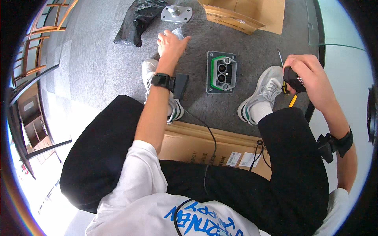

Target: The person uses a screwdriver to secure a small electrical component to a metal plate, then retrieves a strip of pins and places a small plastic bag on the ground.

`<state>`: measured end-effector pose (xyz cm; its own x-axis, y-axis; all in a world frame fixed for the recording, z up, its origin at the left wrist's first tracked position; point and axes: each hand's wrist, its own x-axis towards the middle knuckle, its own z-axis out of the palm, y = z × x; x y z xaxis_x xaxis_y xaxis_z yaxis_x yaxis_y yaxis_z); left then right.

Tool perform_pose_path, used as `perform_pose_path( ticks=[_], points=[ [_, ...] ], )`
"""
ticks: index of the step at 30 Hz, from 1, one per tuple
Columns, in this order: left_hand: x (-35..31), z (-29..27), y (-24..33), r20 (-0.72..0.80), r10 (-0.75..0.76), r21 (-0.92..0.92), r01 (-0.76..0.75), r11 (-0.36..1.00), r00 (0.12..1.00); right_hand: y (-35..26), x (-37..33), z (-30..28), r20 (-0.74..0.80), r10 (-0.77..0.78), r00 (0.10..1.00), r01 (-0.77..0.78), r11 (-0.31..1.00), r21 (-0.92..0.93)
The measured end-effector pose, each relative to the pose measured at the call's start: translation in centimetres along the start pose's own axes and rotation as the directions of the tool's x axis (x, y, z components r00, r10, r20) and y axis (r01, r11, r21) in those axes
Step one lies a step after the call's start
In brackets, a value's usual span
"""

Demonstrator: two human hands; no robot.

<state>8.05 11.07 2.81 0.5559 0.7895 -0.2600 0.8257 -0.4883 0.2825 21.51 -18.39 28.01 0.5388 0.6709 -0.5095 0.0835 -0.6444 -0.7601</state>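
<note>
My left hand reaches out over the floor, thumb and fingers apart. It is at a small clear plastic bag, which is partly hidden behind it; I see no firm grip. On the right, my right hand is closed round a black holder with a row of small silver pieces along its side. Between my feet lies a grey metal connector housing with a green seal and two round black sockets. Beyond my left hand rests a grey metal plate with a raised round post.
A black plastic bag lies at the far left, an open cardboard box at the far side. Beside my right shoe are a thin metal shaft and a yellow handle. Flat cartons and a black cable lie nearer.
</note>
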Motion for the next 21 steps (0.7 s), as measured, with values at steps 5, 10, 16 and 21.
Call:
perform_pose_path(
  ticks=[5, 10, 16, 21],
  points=[
    [1.6, 2.2, -0.7, 0.003, 0.021, 0.078, -0.022, 0.997, 1.000, 2.0, 0.0, 0.5, -0.013, 0.055, 0.998, -0.054, 0.997, 0.052],
    [2.6, 3.8, -2.3, 0.030, 0.047, 0.082, -0.049, 0.995, 0.998, 3.7, -0.2, 0.9, 0.060, 0.052, 0.997, -0.054, 0.998, 0.021],
    [1.4, 3.6, -2.4, 0.111, 0.143, -0.060, -0.137, 0.989, 0.983, 5.9, -0.3, -0.5, 0.113, -0.025, 0.993, 0.015, 0.996, 0.091],
    [-3.3, 1.5, -1.7, 0.044, 0.125, -0.421, -0.095, 0.902, 0.991, 5.9, -0.8, 0.5, 0.132, 0.074, 0.989, -0.091, 0.988, 0.128]
  ],
)
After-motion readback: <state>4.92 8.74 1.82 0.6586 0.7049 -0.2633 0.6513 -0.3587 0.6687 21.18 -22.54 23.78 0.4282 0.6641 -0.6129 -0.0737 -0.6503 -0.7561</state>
